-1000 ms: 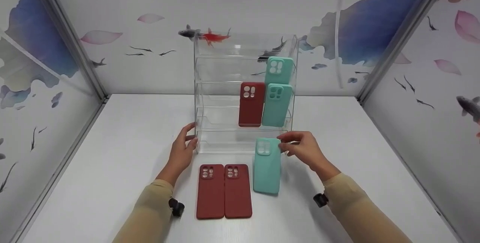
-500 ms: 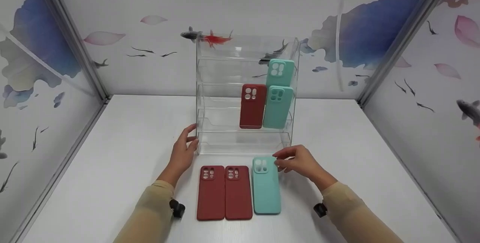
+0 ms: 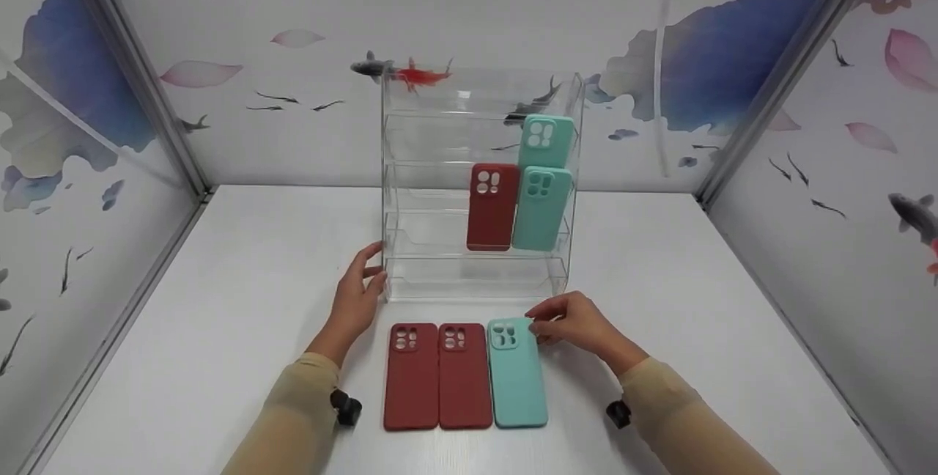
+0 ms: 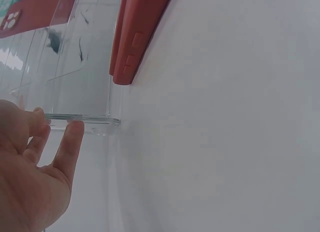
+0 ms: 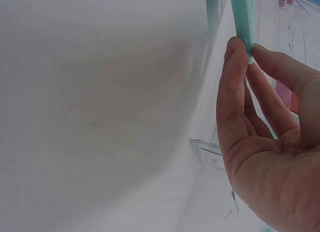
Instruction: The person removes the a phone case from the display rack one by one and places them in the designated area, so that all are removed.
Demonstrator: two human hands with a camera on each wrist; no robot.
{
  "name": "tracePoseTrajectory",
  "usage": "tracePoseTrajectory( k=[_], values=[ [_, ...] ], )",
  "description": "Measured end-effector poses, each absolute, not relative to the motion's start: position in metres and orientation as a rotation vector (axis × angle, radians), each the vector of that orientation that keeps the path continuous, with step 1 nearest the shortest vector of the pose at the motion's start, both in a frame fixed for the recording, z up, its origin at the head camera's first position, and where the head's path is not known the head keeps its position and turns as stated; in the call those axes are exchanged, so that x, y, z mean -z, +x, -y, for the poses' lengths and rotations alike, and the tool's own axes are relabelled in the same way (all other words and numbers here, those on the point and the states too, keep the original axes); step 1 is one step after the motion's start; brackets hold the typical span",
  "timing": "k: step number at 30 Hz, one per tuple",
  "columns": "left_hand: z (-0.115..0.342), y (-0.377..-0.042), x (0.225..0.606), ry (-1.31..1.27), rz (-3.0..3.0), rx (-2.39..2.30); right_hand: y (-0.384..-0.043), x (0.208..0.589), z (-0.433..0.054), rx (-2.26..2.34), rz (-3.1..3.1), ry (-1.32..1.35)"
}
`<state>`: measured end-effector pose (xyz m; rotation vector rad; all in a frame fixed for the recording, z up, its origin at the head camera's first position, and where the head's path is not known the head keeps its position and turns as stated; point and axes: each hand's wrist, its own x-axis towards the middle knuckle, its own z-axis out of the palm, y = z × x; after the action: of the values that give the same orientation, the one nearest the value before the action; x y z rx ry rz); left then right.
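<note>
In the head view, my right hand [image 3: 579, 325] pinches the top right corner of a teal phone case [image 3: 517, 380] between thumb and fingers. The right wrist view shows the same pinch on the teal case's edge [image 5: 243, 19], close over the table. Side by side to its left lie two dark red phone cases, the left one [image 3: 411, 387] and the middle one [image 3: 466, 387], camera cutouts toward the back. My left hand [image 3: 357, 299] touches the left side of a clear tiered display rack [image 3: 469, 270], fingertips against its side panel [image 4: 82, 118].
Higher on the rack stand a red case [image 3: 492, 211], a teal case [image 3: 542, 215] beside it and another teal case [image 3: 547, 139] one tier above. The rack's bottom tier faces the cases on the white table [image 3: 256, 262]. Patterned walls [image 3: 293, 130] enclose the table.
My right hand has brought the teal case toward me, down beside the red pair, and slightly left against them. The left hand has stayed at the rack.
</note>
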<state>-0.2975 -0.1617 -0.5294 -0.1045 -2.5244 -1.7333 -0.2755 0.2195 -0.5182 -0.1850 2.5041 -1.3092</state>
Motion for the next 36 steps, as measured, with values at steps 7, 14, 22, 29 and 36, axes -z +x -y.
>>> tracePoseTrajectory(
  k=[7, 14, 22, 29, 36],
  values=[
    [0.1625, -0.2962, 0.5304, -0.130, 2.506, 1.726, -0.2749, 0.5239, -0.2171, 1.280, -2.521, -0.240],
    [0.1624, -0.2970, 0.5291, -0.119, 2.530, 1.707, -0.2744, 0.5257, -0.2157, 1.281, -2.521, -0.195],
    [0.1615, -0.2976, 0.5280, -0.118, 2.524, 1.747, -0.2736, 0.5246, -0.2145, 1.268, -2.529, -0.101],
    [0.1620, -0.2984, 0.5295, -0.132, 2.511, 1.747, -0.2723, 0.5239, -0.2151, 1.277, -2.517, -0.070],
    [0.1620, -0.2974, 0.5305, -0.126, 2.508, 1.742, -0.2713, 0.5260, -0.2147, 1.301, -2.530, -0.108]
  ],
)
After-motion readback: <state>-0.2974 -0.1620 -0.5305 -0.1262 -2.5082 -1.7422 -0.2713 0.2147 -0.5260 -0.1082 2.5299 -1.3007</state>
